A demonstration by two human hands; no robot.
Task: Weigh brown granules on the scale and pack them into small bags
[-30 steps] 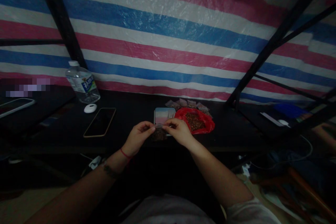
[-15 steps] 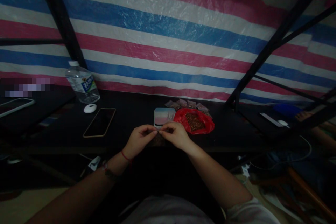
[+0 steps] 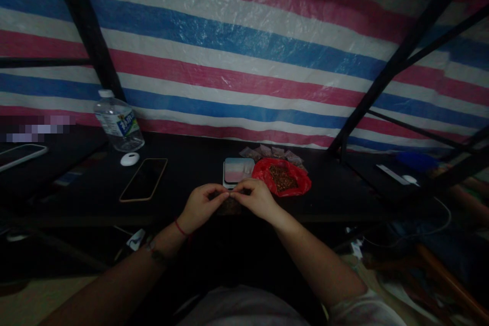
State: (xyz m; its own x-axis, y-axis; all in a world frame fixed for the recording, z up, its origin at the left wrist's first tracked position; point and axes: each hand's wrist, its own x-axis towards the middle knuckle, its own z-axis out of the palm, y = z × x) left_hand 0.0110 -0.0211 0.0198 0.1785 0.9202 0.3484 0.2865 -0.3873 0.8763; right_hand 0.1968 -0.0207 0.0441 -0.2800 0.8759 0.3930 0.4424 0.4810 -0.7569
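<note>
My left hand [image 3: 200,206] and my right hand [image 3: 260,199] meet at the table's front edge, thumbs and fingers pinched together. Between them they grip the top of a small clear plastic bag [image 3: 231,207], which hangs dark and dim below the fingertips. Just beyond the fingers lies a small flat scale [image 3: 239,170] with a shiny top that reflects the striped sheet. To its right is an open red plastic bag [image 3: 303,186] holding brown dried bits [image 3: 283,177]. Several small filled clear bags [image 3: 278,152] lie in a fan behind the red bag.
On the left are a phone [image 3: 144,180], a white rounded case [image 3: 130,159] and a large clear bottle [image 3: 119,121]. Dark metal posts [image 3: 89,25] frame the black table [image 3: 198,163], with a striped sheet [image 3: 237,56] behind. Another person's arm [image 3: 468,196] shows at far right.
Both hands keep their pinch on the small bag at nearly the same spot. The whole view has shifted very slightly.
</note>
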